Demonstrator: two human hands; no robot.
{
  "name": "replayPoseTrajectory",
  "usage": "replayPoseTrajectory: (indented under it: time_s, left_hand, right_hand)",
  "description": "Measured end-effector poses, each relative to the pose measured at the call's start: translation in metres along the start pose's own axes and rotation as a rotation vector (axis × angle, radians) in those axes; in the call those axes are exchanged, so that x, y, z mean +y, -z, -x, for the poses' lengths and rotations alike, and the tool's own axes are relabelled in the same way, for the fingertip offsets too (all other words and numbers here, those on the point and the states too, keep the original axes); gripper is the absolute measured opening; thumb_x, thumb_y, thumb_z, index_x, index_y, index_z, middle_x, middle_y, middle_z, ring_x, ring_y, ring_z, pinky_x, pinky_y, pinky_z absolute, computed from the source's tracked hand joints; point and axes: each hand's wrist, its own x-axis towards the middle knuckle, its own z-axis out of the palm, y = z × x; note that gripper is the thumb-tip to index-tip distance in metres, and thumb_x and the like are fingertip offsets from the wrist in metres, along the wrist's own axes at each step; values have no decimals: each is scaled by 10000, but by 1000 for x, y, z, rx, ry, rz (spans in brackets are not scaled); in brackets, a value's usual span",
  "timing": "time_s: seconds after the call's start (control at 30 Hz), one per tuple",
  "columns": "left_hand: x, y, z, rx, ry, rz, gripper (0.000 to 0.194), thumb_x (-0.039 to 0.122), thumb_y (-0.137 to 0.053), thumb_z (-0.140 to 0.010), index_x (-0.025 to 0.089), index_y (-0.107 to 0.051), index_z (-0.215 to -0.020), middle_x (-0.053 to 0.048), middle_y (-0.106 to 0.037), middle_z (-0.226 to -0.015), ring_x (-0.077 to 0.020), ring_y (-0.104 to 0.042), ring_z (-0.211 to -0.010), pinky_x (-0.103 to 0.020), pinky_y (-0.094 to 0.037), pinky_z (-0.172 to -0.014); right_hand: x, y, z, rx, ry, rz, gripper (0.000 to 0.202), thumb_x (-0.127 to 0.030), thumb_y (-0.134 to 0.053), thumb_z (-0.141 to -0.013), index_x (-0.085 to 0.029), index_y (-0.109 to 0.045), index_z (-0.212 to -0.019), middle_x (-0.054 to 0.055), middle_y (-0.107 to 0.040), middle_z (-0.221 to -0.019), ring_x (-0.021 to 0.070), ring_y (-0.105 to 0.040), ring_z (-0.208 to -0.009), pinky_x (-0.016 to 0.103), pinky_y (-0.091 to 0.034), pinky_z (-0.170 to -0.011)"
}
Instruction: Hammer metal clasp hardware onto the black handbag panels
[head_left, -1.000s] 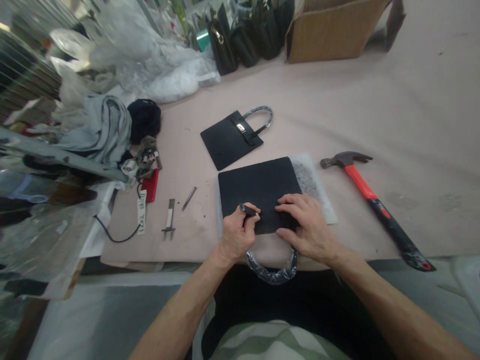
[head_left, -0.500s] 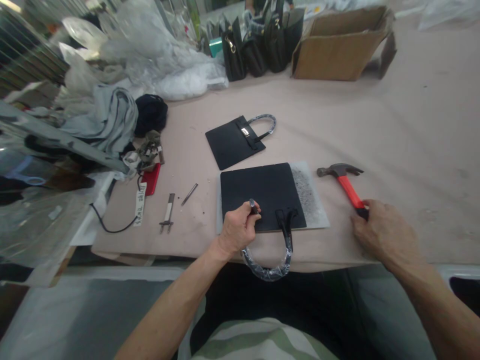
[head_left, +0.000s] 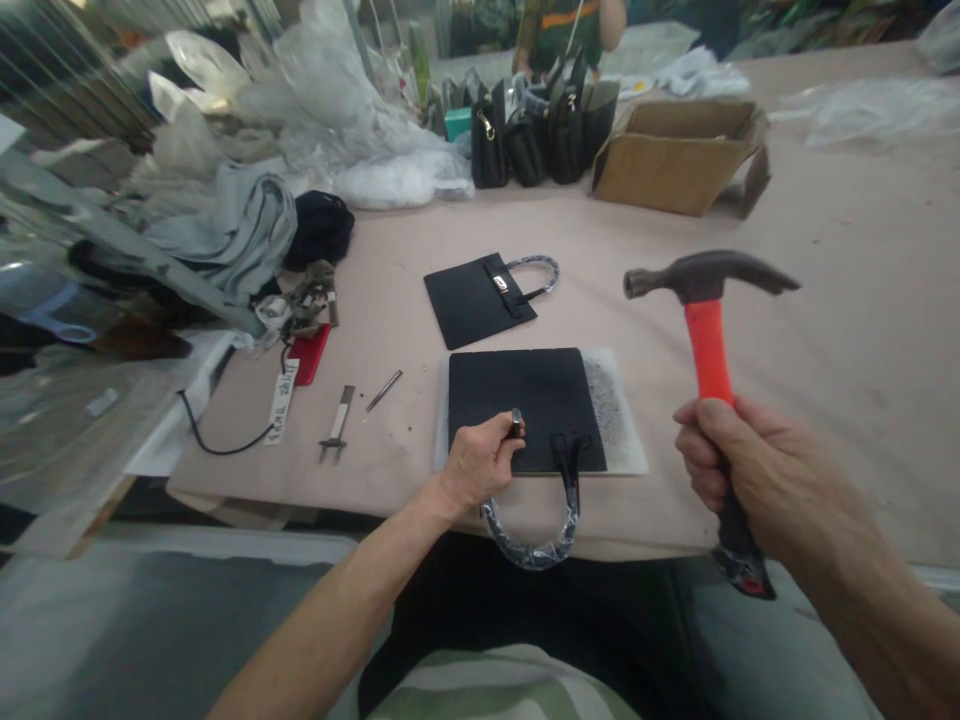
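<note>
My right hand (head_left: 742, 465) is wrapped round the handle of a claw hammer (head_left: 709, 335), raised above the table's right side with its head up. With closed fingers my left hand (head_left: 484, 460) holds a short metal punch (head_left: 516, 422) upright over a black bag panel (head_left: 517, 390). The punch's lower end is hidden by the fingers. That panel lies on a speckled white board (head_left: 619, 420). A plastic-wrapped bag handle (head_left: 532, 550) is attached to the panel's near edge and hangs over the table edge. Behind it lies another black bag panel (head_left: 469, 305) with a metal clasp and wrapped handle.
On the left lie a thin metal rod (head_left: 385, 390), a pronged metal tool (head_left: 337, 425) and a red tag (head_left: 307, 355). Black handbags (head_left: 491, 140) and a cardboard box (head_left: 667, 165) stand at the back. Plastic wrapping (head_left: 405, 175) is heaped back left. A person (head_left: 562, 35) is beyond.
My right hand has closed round the hammer's handle and lifted it off the table. My left hand still holds the punch on the panel. The view has tilted up slightly.
</note>
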Motion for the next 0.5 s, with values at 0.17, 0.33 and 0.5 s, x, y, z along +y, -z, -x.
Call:
replayPoseTrajectory:
  time_s: [0.17, 0.33, 0.5]
  left_hand:
    - [1, -2, 1, 7, -20, -22, 133, 128, -559, -905, 222, -591, -994, -36, -723, -896, -187, -732, -805, -290, -588, -752]
    - [1, -4, 0, 18, -37, -27, 141, 118, -556, -903, 219, -585, -997, -44, -719, -887, -200, -734, -824, -296, -583, -758]
    - [0, -5, 1, 15, -37, -33, 134, 122, -558, -900, 220, -583, -987, -43, -717, -875, -198, -732, -798, -289, -576, -736]
  right_hand:
    - [-22, 1, 23, -6, 597, 680, 459, -635, -468, -957, -269, -467, -680, -41, -441, -439, 136, -411, -351, 285, -288, -383]
    - [-30, 2, 36, -5, 915, 832, 324, -478, -448, -1013, -287, -456, -751, -72, -422, -431, 133, -386, -288, 292, -247, -348]
    - [-19, -1, 39, 58, 1004, 924, 241, -397, -416, -1031, -284, -454, -822, -63, -472, -460, 139, -411, -304, 300, -239, -356]
